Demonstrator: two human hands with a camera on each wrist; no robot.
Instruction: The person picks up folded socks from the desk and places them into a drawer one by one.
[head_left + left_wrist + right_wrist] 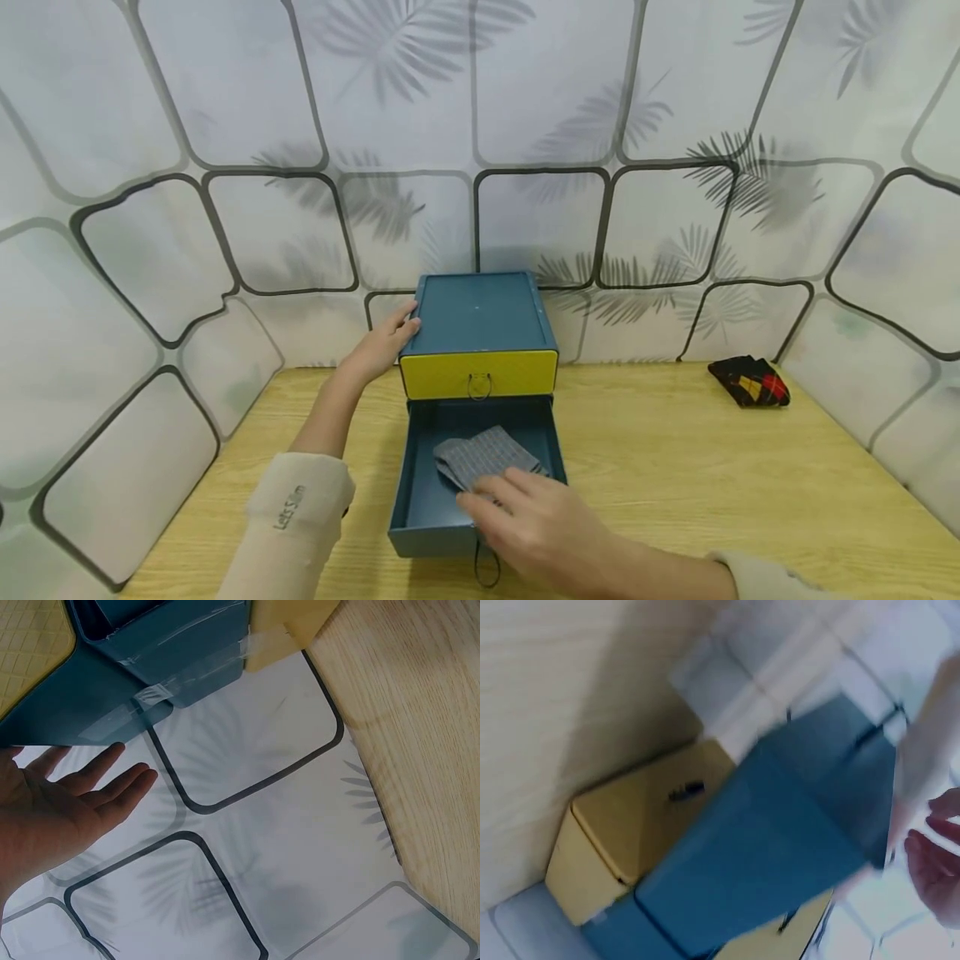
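Note:
A small drawer cabinet (480, 312) with a blue top and a yellow upper drawer front (442, 375) stands on the table. Below that front, a blue drawer (420, 500) is pulled out, and a folded grey patterned cloth, sock-like, (487, 454) lies in it. My left hand (382, 346) rests against the cabinet's left side, its fingers extended in the left wrist view. Over the drawer's front right corner is my right hand (536, 521), fingers loosely bent, overlapping the cloth's near edge in the head view. Nothing shows between its fingers in the right wrist view.
A folded black cloth with red and yellow checks (750, 382) lies at the back right of the wooden table (675, 475). Patterned wall covering (540, 92) rises behind and at both sides. A dark loop handle (487, 567) hangs from the open drawer's front.

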